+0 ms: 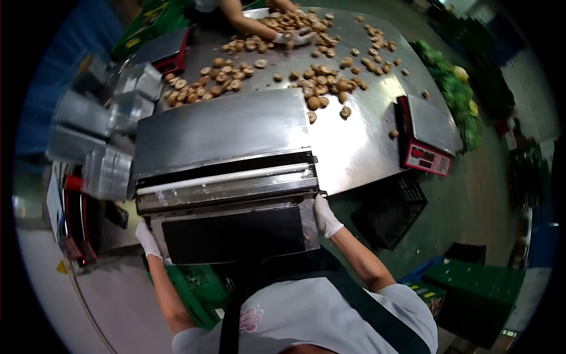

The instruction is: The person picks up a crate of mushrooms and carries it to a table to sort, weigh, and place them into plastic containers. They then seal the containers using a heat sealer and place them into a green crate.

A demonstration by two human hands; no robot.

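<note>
A metal film wrapping machine (224, 127) stands at the near side of the steel table, with a roller bar across it and a black plate (236, 233) at its front. My left hand (147, 239), in a white glove, grips the machine's front left side. On the opposite side, my gloved right hand (326, 217) holds the front right edge. The fingers of both hands are partly hidden by the machine's sides. Brown mushrooms (321, 82) lie in loose piles just beyond the machine.
Across the steel table (354, 153), a co-worker's gloved hand (298, 38) touches mushrooms. A red scale (427, 133) stands at right, another (168, 50) at far left. Stacks of clear plastic trays (109, 168) are at left. A black crate (392, 212) sits below the table's right edge.
</note>
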